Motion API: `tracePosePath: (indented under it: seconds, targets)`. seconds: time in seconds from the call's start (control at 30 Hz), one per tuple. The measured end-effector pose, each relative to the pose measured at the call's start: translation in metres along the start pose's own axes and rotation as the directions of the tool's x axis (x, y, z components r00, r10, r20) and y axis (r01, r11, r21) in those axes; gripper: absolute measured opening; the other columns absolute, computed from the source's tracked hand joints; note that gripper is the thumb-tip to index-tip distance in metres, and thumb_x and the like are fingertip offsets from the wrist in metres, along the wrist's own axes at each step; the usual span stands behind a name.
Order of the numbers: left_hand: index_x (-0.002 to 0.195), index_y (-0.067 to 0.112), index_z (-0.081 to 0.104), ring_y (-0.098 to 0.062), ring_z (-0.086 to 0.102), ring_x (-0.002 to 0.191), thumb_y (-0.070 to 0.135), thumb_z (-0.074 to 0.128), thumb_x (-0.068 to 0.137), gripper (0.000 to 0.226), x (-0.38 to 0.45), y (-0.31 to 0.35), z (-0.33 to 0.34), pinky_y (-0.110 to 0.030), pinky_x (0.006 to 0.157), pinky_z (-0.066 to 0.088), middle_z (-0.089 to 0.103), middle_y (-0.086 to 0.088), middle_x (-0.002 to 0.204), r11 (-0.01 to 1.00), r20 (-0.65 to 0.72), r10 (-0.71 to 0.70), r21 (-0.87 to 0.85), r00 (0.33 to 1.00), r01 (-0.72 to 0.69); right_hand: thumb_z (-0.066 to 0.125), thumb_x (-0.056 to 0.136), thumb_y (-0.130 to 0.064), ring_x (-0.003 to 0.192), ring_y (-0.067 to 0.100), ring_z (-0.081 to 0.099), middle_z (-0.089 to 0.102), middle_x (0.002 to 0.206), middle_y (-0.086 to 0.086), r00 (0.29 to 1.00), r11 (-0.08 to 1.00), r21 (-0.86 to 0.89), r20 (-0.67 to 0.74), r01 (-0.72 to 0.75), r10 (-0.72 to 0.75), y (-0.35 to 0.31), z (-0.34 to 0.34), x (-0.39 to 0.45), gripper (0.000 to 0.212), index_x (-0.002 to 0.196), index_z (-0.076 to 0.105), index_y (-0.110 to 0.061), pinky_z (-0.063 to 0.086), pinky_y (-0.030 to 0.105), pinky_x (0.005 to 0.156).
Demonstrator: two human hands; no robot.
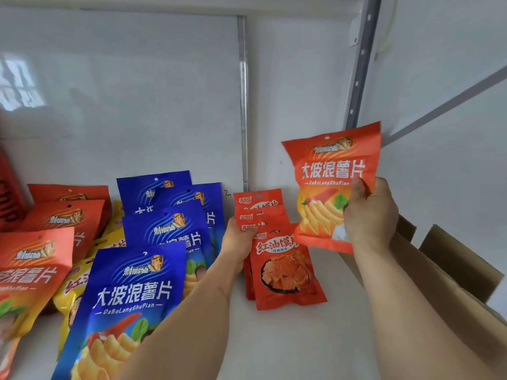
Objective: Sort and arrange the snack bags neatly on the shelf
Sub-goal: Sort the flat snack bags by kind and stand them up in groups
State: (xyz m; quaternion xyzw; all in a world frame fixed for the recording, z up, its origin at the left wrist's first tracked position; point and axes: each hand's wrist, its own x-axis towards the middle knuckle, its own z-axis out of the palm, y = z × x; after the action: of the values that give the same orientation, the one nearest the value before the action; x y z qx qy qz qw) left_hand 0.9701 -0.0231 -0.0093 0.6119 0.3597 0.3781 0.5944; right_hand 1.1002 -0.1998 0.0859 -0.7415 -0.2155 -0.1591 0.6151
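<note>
Spreading white and glossy under the bags, the shelf is backed by pale panels joined at a metal strip. A stack of small red bags lies flat in the shelf's middle; its left edge is gripped by the left hand, thumb curled over the top corners. Right of that stack, an orange chip bag is held upright above the shelf, pinched at its right edge by the right hand. Blue chip bags are overlapped left of the stack, orange bags farther left. A cardboard box sits at the shelf's right edge.
</note>
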Motion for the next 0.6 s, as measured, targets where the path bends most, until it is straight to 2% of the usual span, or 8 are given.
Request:
tracePosePath:
  seconds: [0.1, 0.23, 0.33, 0.43, 0.6]
  targets:
    - [0.111, 0.026, 0.051, -0.012, 0.07, 0.077, 0.021, 0.065, 0.097, 0.021, 0.003, 0.003, 0.005, -0.023, 0.054, 0.051, 0.068, 0.005, 0.094, 1.0, -0.047, -0.007, 0.017, 0.999, 0.008, 0.047, 0.101, -0.038, 0.098, 0.031, 0.063, 0.068, 0.106, 0.006, 0.997, 0.998, -0.051, 0.062, -0.037, 0.04, 0.008, 0.003, -0.006, 0.029, 0.109, 0.059, -0.013, 0.043, 0.035, 0.077]
    - [0.12, 0.023, 0.052, -0.015, 0.071, 0.084, 0.021, 0.065, 0.096, 0.027, 0.011, 0.004, 0.01, -0.026, 0.059, 0.054, 0.07, 0.0, 0.104, 0.999, -0.085, 0.025, 0.029, 0.996, -0.022, 0.047, 0.101, -0.037, 0.084, 0.024, 0.059, 0.064, 0.093, 0.002, 0.984, 0.992, -0.074, 0.141, -0.101, 0.11, 0.023, 0.007, -0.012, 0.028, 0.103, 0.06, -0.013, 0.039, 0.031, 0.071]
    - [0.121, 0.024, 0.053, -0.015, 0.07, 0.088, 0.018, 0.063, 0.096, 0.027, 0.021, 0.004, 0.012, -0.026, 0.064, 0.055, 0.07, -0.001, 0.108, 0.997, -0.14, 0.076, 0.037, 0.987, -0.072, 0.049, 0.1, -0.036, 0.083, 0.02, 0.06, 0.063, 0.091, -0.002, 0.971, 0.988, -0.06, 0.185, -0.139, 0.148, 0.031, 0.011, -0.012, 0.026, 0.103, 0.062, -0.015, 0.042, 0.03, 0.072]
    - [0.126, 0.022, 0.053, -0.014, 0.071, 0.086, 0.023, 0.063, 0.097, 0.03, 0.026, 0.001, 0.015, -0.023, 0.059, 0.053, 0.07, 0.001, 0.108, 0.997, -0.133, 0.07, 0.042, 0.989, -0.065, 0.05, 0.099, -0.037, 0.082, 0.021, 0.063, 0.066, 0.091, -0.002, 0.962, 0.986, -0.048, 0.216, -0.158, 0.165, 0.039, 0.013, -0.01, 0.025, 0.102, 0.064, -0.016, 0.049, 0.035, 0.075]
    - [0.127, 0.021, 0.053, -0.011, 0.071, 0.083, 0.026, 0.065, 0.096, 0.034, 0.03, -0.006, 0.016, -0.022, 0.056, 0.051, 0.071, 0.001, 0.108, 0.997, -0.153, 0.045, 0.066, 0.987, -0.035, 0.05, 0.1, -0.039, 0.079, 0.014, 0.062, 0.064, 0.091, -0.007, 0.954, 0.985, -0.025, 0.243, -0.173, 0.174, 0.04, 0.014, -0.008, 0.023, 0.103, 0.063, -0.02, 0.047, 0.03, 0.069]
